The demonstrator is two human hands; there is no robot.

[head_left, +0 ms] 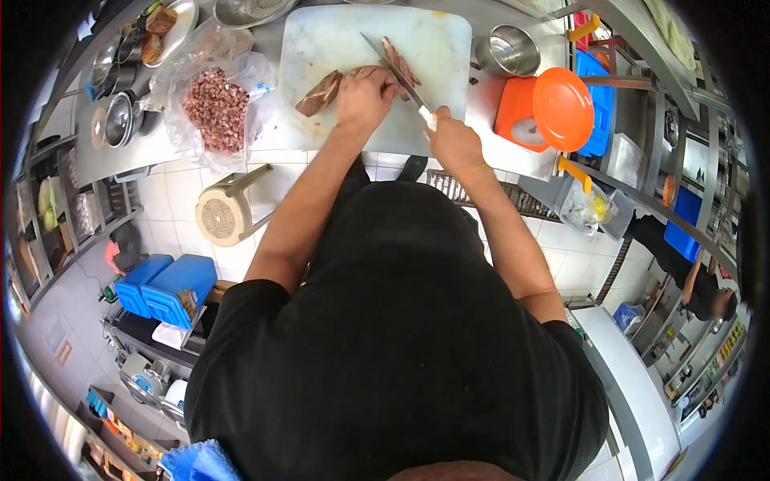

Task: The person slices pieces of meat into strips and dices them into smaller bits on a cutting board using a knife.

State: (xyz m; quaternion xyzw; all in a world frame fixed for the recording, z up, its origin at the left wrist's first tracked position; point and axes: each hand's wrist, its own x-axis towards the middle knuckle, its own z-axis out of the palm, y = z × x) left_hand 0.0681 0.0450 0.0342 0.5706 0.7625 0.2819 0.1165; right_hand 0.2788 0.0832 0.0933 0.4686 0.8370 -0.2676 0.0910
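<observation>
One diagonal knife, two meat pieces.
Tip toward board's far edge; right hand clenches handle, left hand bunches fingers over meat.

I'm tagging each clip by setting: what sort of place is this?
Most likely a commercial kitchen. The right hand holds a knife over a large cutting board bearing meat; a pile of diced meat sits beside the board, and blue bins stand behind.
</observation>
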